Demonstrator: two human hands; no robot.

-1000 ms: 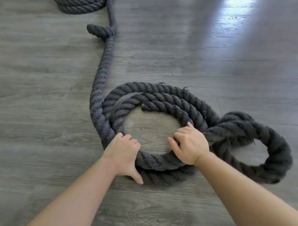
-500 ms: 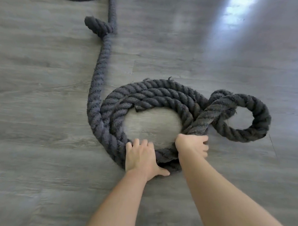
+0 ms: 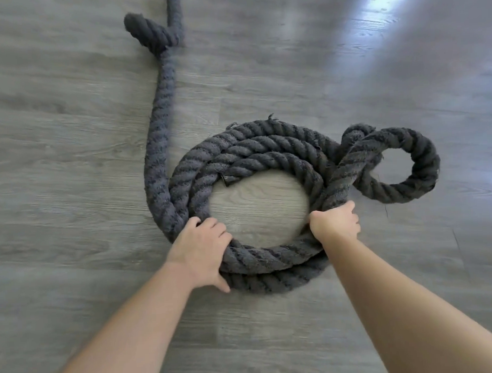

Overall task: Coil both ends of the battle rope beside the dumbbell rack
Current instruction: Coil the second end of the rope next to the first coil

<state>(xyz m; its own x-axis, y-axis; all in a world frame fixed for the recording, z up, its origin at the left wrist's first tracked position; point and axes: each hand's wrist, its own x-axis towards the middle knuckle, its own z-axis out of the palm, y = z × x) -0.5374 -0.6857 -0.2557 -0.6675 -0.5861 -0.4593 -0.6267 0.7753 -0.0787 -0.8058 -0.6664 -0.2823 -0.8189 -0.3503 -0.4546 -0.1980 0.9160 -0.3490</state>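
A thick dark grey battle rope [image 3: 254, 155] lies coiled in several turns on the floor in the middle of the view. My left hand [image 3: 201, 247] grips the coil's near-left side, thumb under the outer turn. My right hand [image 3: 335, 223] is closed around the strand at the coil's near-right side. From there that strand runs up into a small extra loop [image 3: 416, 167] lying to the right of the coil. The rope's long run [image 3: 159, 111] leaves the coil's left side and heads away to a frayed rope end [image 3: 147, 30] at the top. No dumbbell rack is in view.
Grey wood-plank floor [image 3: 70, 194] all around, with a bright glare patch [image 3: 401, 24] at the upper right. Bare floor shows through the coil's centre [image 3: 257, 208].
My hands have spread apart along the coil's near edge, the left hand now wrapping the outer turns. The side loop on the right has shrunk and drawn closer to the coil.
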